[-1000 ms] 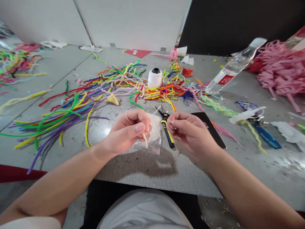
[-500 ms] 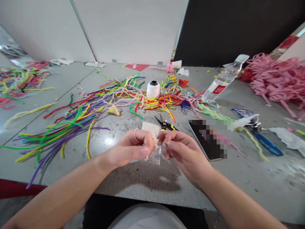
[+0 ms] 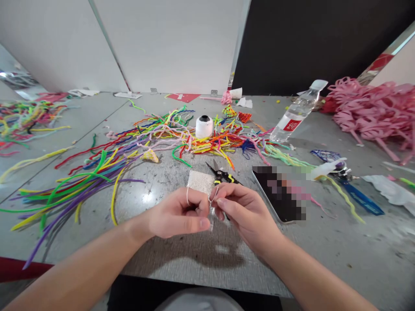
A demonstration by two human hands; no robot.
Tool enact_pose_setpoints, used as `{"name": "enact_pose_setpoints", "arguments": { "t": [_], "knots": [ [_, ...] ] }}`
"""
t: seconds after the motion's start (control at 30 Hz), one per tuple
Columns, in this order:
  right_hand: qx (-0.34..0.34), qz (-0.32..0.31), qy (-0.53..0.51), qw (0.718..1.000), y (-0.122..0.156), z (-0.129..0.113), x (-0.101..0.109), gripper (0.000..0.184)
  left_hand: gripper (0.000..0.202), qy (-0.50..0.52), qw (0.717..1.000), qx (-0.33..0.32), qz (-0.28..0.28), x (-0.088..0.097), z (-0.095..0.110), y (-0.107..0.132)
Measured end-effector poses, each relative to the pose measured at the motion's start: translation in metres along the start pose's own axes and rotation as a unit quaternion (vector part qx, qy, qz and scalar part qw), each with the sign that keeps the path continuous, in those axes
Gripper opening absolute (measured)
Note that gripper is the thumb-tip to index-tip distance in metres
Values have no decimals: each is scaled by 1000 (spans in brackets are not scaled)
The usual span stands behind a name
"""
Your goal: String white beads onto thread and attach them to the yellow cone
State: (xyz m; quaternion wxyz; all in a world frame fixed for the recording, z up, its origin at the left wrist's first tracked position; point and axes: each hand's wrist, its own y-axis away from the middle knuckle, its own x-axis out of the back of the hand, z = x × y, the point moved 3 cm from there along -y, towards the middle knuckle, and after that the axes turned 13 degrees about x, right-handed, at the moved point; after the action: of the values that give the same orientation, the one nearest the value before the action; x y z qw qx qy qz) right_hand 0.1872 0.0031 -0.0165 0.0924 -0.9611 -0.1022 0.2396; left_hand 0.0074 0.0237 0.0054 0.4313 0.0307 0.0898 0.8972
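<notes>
My left hand is closed, pinching a thin white thread that loops over its fingers. My right hand is closed too, its fingertips pinching the same thread where it meets the left hand. Just behind both hands lies a small clear bag of white beads on the grey table. Black scissors with yellow marks lie beside the bag, partly behind my right fingers.
A pile of coloured pipe cleaners spreads across the middle and left. A white thread spool stands among them. A phone lies right of my hands. A water bottle, keys and pink strips are at the right.
My hands have come together from apart and now meet over the bead bag. The view has tilted, so the table items sit lower and farther.
</notes>
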Motion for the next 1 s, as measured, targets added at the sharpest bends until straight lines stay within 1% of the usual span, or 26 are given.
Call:
{"name": "enact_pose_setpoints", "arguments": {
  "t": [0.13,0.23,0.33,0.43,0.5,0.63,0.7,0.77,0.83,0.93,1.0],
  "knots": [
    [20,-15,23,999,-2,-3,-1,18,41,-15,1000,2,-2,0,0,0],
    [55,-21,57,997,-2,-8,-2,16,40,-6,1000,-1,-9,-1,-1,0],
    [96,-30,100,990,0,-12,-2,14,44,28,999,-16,15,-1,-3,0],
    [157,-33,188,969,2,-15,-1,9,43,48,997,-14,66,-1,-3,-1],
    [191,-38,241,951,3,-15,-1,11,40,49,994,-3,96,-1,0,-2],
    [247,-49,312,916,2,-18,-3,14,42,70,990,50,113,-4,5,-5],
    [271,-50,331,903,1,-21,-5,16,45,78,985,77,136,-4,6,-7],
    [280,-45,335,899,0,-23,-7,17,47,80,979,90,163,-4,6,-7],
    [275,-40,333,901,0,-23,-7,17,49,76,977,94,175,-4,6,-8],
    [256,-30,329,909,0,-23,-7,16,47,57,975,104,186,-3,4,-9],
    [233,-19,317,919,-1,-22,-5,13,45,44,974,111,193,-1,3,-8]
  ]
}}
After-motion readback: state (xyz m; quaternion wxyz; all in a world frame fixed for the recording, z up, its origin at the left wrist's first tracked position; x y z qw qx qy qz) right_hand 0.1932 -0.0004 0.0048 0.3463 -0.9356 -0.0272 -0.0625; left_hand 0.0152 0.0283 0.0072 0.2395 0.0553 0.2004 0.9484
